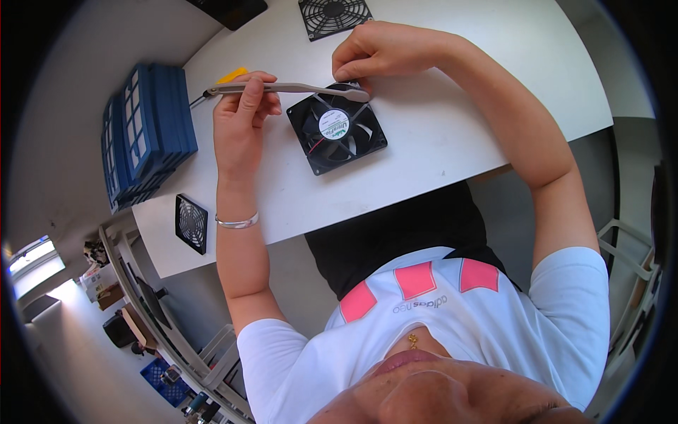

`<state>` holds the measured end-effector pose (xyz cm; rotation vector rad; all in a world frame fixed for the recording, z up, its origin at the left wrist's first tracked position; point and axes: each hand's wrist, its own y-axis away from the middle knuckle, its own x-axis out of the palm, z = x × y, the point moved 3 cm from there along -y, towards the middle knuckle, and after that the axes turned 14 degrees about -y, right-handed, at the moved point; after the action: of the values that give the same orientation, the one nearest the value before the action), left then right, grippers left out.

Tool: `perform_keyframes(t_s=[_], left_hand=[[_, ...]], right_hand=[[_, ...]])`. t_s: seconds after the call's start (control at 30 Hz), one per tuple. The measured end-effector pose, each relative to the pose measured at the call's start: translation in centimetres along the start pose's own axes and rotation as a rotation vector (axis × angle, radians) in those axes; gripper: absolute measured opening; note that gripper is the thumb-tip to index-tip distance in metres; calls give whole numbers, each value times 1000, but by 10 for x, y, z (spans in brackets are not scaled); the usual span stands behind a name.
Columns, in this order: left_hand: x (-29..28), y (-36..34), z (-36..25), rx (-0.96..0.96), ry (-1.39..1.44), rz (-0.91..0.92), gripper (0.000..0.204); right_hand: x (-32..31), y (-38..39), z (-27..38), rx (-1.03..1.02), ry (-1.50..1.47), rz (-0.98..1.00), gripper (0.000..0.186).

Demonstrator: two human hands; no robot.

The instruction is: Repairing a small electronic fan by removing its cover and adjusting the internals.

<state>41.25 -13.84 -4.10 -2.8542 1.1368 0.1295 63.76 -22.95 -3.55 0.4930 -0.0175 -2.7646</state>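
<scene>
A square black cooling fan point(305, 121) with a white round label at its hub and a red wire lies on the white table in front of me. My left hand point(241, 113) is closed round a long grey toothbrush-like brush point(296, 87), held nearly level. Its head rests over the fan's far edge; the bristles are hidden. With curled fingers, my right hand point(378, 51) grips the far corner of the fan, close to the brush head. Beyond my left hand, a yellow-handled tool point(232, 75) lies partly hidden.
Blue plastic bins point(152, 116) stand at the table's left edge. A black fan guard point(334, 17) lies at the far side of the white table point(424, 159), and another black guard point(191, 224) at the near left corner. A dark object point(233, 10) sits at the far edge.
</scene>
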Motion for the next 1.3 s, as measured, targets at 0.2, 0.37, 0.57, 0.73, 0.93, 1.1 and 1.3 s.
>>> perform_keyframes(t_s=[0.2, 0.37, 0.57, 0.73, 0.93, 1.1, 1.3], left_hand=[[-8, -2, 1, -13, 14, -122, 27], [-4, -3, -2, 13, -46, -49, 25], [-2, -1, 0, -72, 42, 43, 22], [-6, -4, 2, -49, 47, -99, 20], [-2, -2, 1, -32, 61, -31, 20], [-10, -3, -1, 9, 65, -144, 19], [-4, -3, -1, 54, 48, 22, 19]], right_hand=[[1, 0, 0, -5, -22, 15, 25], [-1, 0, 2, 7, 7, 32, 25], [-1, 0, -3, 1, -16, 51, 26], [3, 1, 3, -23, -2, 12, 24], [8, -3, -2, -66, 20, -3, 23], [10, -3, 2, -47, 35, 1, 23], [18, -8, -5, -181, -23, -51, 23]])
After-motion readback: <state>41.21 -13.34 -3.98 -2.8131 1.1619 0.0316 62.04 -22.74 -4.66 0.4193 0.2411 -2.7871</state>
